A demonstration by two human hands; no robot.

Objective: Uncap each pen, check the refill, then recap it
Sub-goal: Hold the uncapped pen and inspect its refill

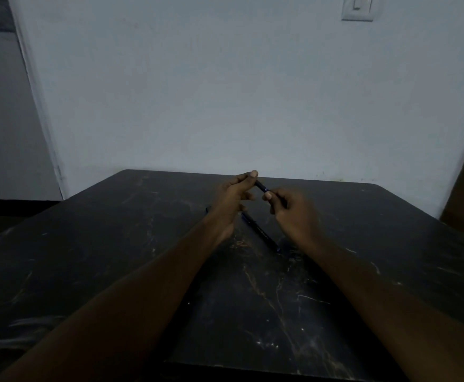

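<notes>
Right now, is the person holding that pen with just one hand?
No, the left hand and the right hand each grip one end of the dark pen, raised above the black table.

One head-worn wide-angle view, aimed forward and down across the dark table (101, 271) to the pale wall (225, 92) behind it. Forearms (142, 299) run up from the bottom edge; left hand (232, 199) and right hand (291, 210) sit mid-frame, close. Wall switch (359, 8) top right corner.

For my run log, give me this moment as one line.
left hand pinches held pen | right hand grips its other end | capped or not: unclear | second pen lies on table between forearms
</notes>
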